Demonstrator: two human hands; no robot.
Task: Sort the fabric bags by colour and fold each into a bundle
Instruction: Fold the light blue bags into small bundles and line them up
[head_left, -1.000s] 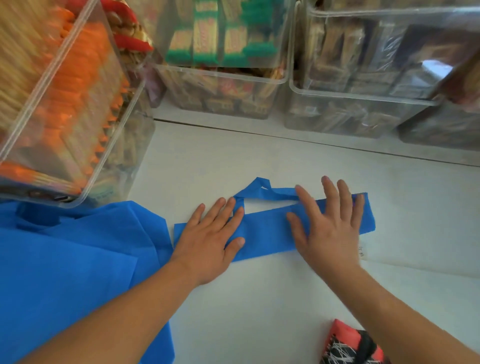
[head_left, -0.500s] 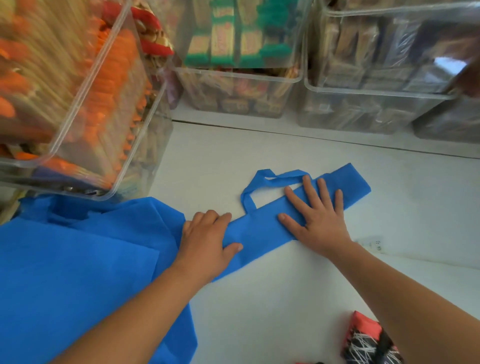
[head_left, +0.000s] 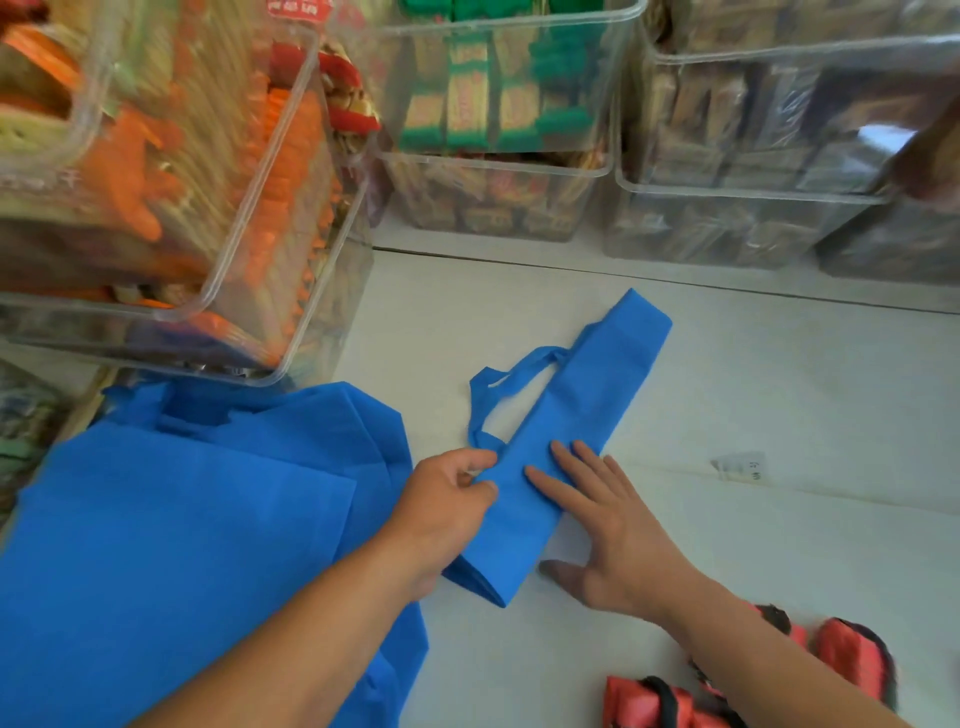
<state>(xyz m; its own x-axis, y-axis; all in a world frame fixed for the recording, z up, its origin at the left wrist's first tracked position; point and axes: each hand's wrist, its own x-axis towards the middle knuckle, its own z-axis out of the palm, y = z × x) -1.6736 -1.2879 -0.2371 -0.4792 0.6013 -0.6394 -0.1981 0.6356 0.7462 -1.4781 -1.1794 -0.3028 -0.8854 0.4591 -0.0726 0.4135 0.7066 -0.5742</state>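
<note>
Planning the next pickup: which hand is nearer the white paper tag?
Right. The right hand presses the folded blue bag, left of the tag; the left hand pinches that bag farther left.

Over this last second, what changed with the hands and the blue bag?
The left hand, flat before, now pinches the folded blue bag beside its handle. The right hand slid toward the near end, fingers still flat on it. The bag swung from crosswise to slanting away. The spread blue bags and red bundles stayed put.
</note>
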